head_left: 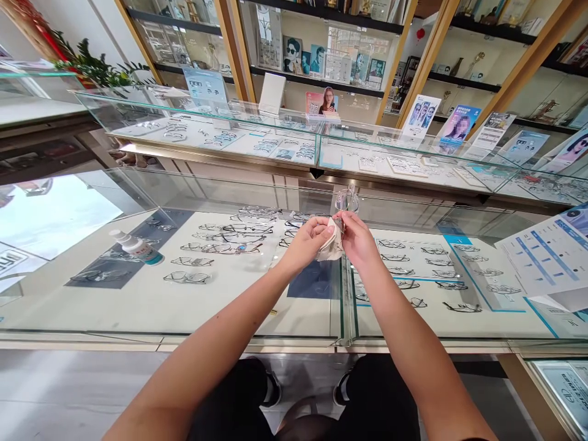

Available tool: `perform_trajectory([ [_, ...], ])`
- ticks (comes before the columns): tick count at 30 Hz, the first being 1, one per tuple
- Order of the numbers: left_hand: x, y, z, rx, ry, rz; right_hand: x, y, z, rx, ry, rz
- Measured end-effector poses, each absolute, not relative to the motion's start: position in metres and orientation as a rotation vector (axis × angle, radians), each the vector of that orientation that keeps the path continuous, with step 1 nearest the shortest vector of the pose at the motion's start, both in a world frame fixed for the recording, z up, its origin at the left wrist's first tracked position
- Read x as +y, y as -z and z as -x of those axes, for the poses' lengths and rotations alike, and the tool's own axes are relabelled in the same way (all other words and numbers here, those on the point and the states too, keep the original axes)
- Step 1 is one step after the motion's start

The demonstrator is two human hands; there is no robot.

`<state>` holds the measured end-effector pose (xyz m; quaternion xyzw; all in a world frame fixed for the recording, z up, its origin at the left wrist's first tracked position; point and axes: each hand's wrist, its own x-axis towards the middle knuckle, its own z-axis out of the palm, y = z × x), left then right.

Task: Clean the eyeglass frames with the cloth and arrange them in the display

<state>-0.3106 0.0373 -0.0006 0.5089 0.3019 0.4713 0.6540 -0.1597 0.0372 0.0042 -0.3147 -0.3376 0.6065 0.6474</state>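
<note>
Over the glass display counter (239, 306), my two hands are close together. My left hand (310, 239) is closed with its fingers bunched on a pale beige cleaning cloth (329, 248), which hangs down between the hands. With thumb and fingers pinched, my right hand (357, 237) holds what looks like a pair of eyeglasses (339, 224) against the cloth; fingers and cloth hide most of it. Just beyond my fingertips, clear-lensed glasses (346, 199) show; I cannot tell whether they are part of the held pair.
A white spray bottle (136, 247) stands on the counter at left. Rows of eyeglass frames (223, 247) lie under the glass. At right stands a printed card (549, 251). A second display case (275, 138) and wall shelves (316, 76) are behind.
</note>
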Motion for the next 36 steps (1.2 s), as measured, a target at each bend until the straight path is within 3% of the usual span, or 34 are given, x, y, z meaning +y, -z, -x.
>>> perform_trajectory([
  [12, 0.030, 0.001, 0.309, 0.711, -0.969, -1.175, 0.036, -0.004, 0.163, -0.750, -1.337, 0.744],
  [36, 0.026, 0.001, 0.306, 0.624, -1.123, -1.247, 0.029, -0.006, 0.172, -0.849, -1.439, 0.671],
])
